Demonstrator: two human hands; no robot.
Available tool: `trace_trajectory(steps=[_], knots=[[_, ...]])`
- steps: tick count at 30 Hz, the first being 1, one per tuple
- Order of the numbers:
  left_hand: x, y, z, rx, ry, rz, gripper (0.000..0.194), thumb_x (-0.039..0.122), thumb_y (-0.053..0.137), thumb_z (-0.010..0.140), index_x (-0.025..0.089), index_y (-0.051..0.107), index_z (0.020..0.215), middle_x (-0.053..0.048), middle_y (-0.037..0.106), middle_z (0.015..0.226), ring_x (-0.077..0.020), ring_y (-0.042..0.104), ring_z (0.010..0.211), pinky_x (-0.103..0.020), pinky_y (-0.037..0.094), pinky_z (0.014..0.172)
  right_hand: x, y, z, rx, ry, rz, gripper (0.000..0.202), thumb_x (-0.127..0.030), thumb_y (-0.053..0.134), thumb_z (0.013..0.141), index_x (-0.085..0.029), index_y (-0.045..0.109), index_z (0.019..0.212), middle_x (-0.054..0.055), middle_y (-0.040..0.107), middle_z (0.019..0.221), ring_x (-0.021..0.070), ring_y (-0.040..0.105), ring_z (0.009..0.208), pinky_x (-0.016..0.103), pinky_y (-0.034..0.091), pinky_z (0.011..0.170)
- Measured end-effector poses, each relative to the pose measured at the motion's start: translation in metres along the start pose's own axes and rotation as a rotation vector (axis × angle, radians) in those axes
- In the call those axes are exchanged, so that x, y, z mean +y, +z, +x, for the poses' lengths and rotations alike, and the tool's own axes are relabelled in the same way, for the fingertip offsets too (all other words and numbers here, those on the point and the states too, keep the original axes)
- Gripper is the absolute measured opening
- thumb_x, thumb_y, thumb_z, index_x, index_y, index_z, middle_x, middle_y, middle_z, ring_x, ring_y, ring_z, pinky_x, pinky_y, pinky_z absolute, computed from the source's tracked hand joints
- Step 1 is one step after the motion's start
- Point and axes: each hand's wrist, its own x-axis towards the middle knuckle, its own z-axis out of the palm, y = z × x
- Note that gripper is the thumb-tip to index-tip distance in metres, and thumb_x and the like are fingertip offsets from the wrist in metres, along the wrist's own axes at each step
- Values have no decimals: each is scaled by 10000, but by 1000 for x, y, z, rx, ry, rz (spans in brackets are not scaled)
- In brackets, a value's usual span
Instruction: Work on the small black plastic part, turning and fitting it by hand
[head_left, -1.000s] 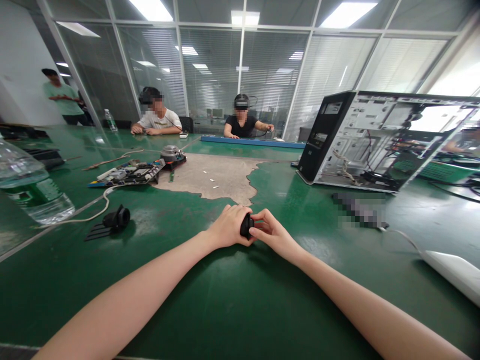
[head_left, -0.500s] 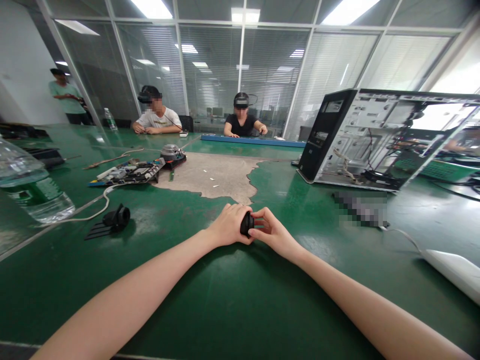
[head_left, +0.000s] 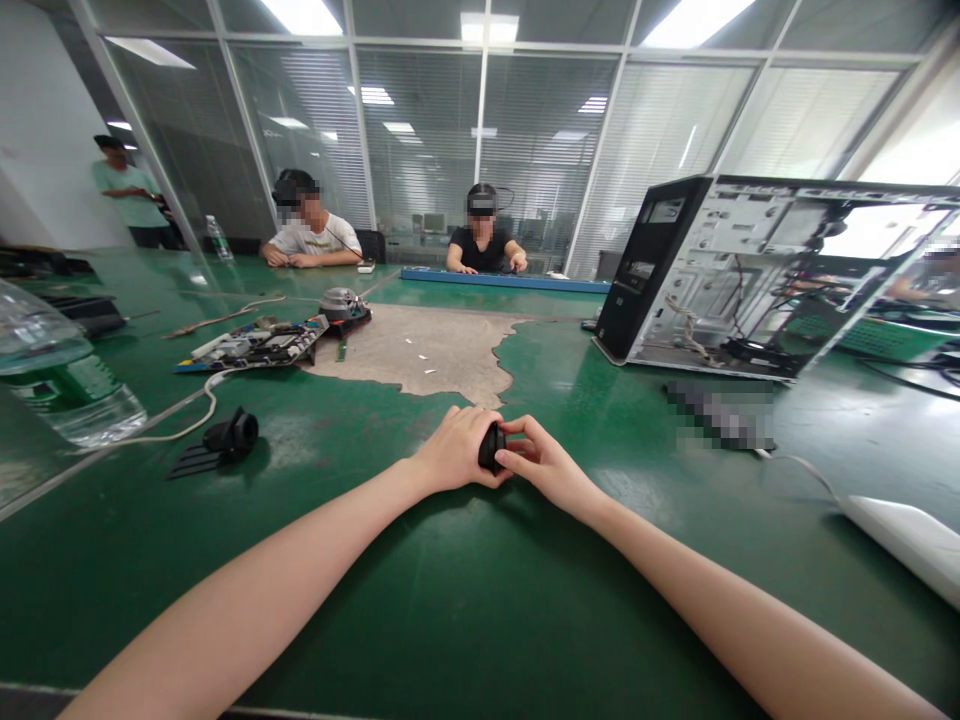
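Note:
A small black round part (head_left: 491, 447), perhaps plastic, is held between my two hands just above the green table (head_left: 480, 600). My left hand (head_left: 456, 450) wraps round it from the left and hides much of it. From the right, my right hand (head_left: 541, 458) pinches its near face with thumb and fingers. Its exact kind cannot be made out. Off to the left lies another black part with a round ring and flat slats (head_left: 232, 435), touched by neither hand.
A water bottle (head_left: 64, 370), a circuit board (head_left: 259, 345) and a cable stand left. An open computer case (head_left: 652, 270) is at right, with a blurred dark object (head_left: 716, 412) and a white device (head_left: 900, 535) nearer. Two people sit across the table; another stands far left.
My hands keep their grip on the black part, which looks turned very slightly. Across the table, the hand of the person in black has shifted a little left.

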Motion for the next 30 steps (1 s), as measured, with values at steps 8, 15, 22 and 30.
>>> trace_trajectory(steps=[8,15,22,30], knots=[[-2,3,0,19,9,1,531,386,624,576,161,419,1010,-70,549,954,-236,497,867,-340,342,738,1,1,0,18,-70,36,213,-311,593,733,-214,449,857,-14,499,858,114,550,748,259,465,644],[-1,1,-1,3,5,1,523,416,621,588,169,422,1004,-70,549,949,-239,497,869,-340,341,734,4,3,3,78,-22,-5,242,-336,577,739,-200,461,902,13,524,903,138,556,803,288,465,695],[-1,1,-1,-9,-5,4,525,364,625,572,168,420,1015,-71,544,972,-240,497,881,-342,342,743,2,2,-2,10,-77,-14,267,-287,618,713,-226,442,905,4,523,915,157,550,885,299,486,728],[-1,1,-2,-5,-11,-6,511,395,611,598,169,422,1015,-75,546,991,-247,498,908,-351,348,757,5,4,0,75,-72,-29,203,-336,555,759,-216,462,894,4,524,889,135,553,802,270,489,660]])
